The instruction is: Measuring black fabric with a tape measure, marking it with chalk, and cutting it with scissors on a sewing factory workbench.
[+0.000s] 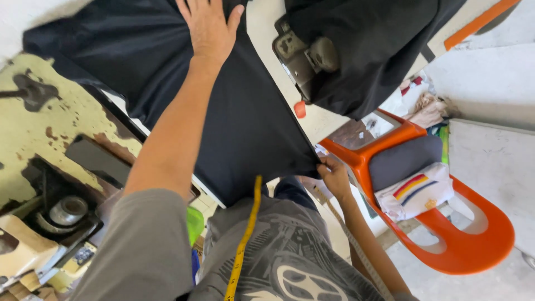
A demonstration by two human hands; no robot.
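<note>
A: Where is the cloth (245, 122)?

B: The dark cloth lies spread over the table (267, 61), running from the far edge down to the near corner by the person's waist.

A: And the hands?

B: The left hand (209, 25) lies flat on the far part of the cloth, fingers open and spread, pressing it down. The right hand (333, 175) is closed on the near corner, pinching the edge between fingers and thumb.

A: What would doing this step well seem to ask for?

B: Judging from how things lie, the person should keep the flat palm as an anchor and draw the pinched corner evenly away from it, so the cloth goes taut without skewing. A hard tug would likely drag it from under the palm.

A: Anything close by to mind?

B: The yellow tape (245, 234) hanging from the neck dangles over the near edge, and a second dark bundle (379, 44) sits beside the iron (304, 56). The orange chair (457, 234) stands just right of the pinching hand.
</note>
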